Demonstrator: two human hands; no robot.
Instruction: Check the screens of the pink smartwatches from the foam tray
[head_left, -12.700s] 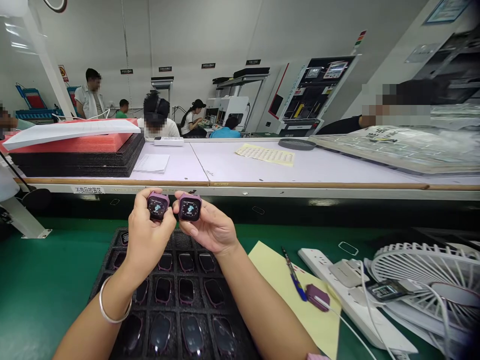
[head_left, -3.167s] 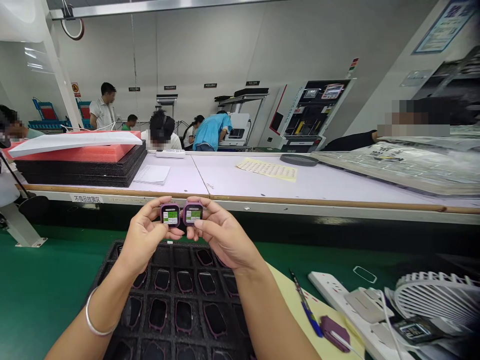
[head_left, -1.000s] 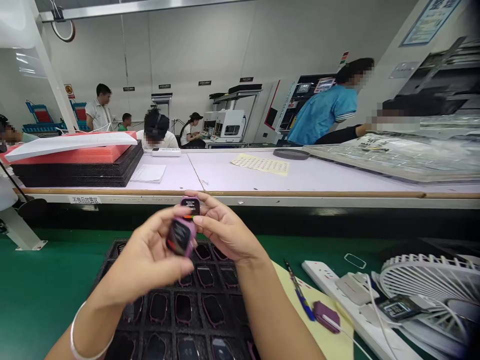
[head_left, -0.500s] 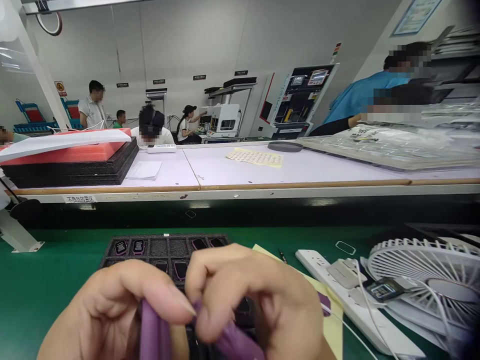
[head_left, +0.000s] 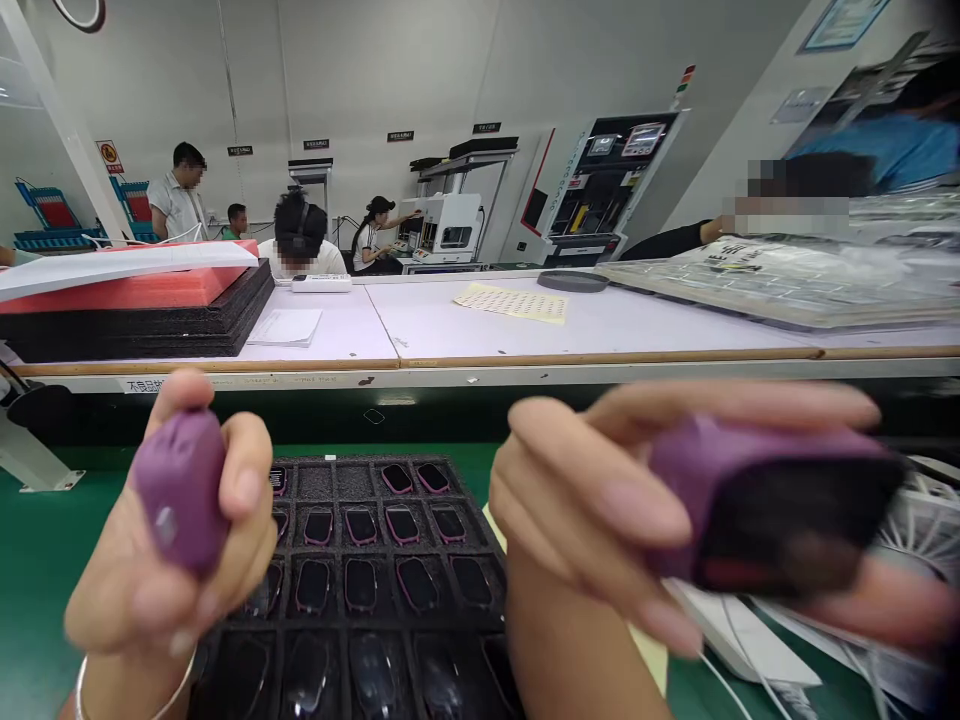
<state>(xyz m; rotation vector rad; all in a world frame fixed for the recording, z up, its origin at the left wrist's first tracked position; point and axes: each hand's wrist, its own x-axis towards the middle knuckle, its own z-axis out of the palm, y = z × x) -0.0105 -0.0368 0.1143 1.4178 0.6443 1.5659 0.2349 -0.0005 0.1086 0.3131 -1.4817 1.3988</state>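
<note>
My left hand (head_left: 142, 600) is raised at the left, its fingers wrapped round a bunched purple watch strap (head_left: 184, 490) with a small metal stud. Held up close on the right, a purple smartwatch (head_left: 795, 520) with a dark screen is gripped by my right hand (head_left: 577, 490); motion blurs that hand. Between and below both hands lies a black foam tray (head_left: 326, 482). Its compartments hold several dark-screened watches (head_left: 361, 584) with purple rims, and the nearest row holds larger glossy black pieces (head_left: 375, 672).
Behind the right hand are a white power strip (head_left: 757, 640) with cables and a white fan (head_left: 926, 530), partly covered. Stacked foam sheets (head_left: 127, 290), a sticker sheet (head_left: 514, 302) and a black round lid (head_left: 574, 282) lie on the shelf. Several people work beyond it.
My hands have moved apart, from together over the tray to left and right. The purple strap is now in my left hand, the watch in my right. More of the tray shows.
</note>
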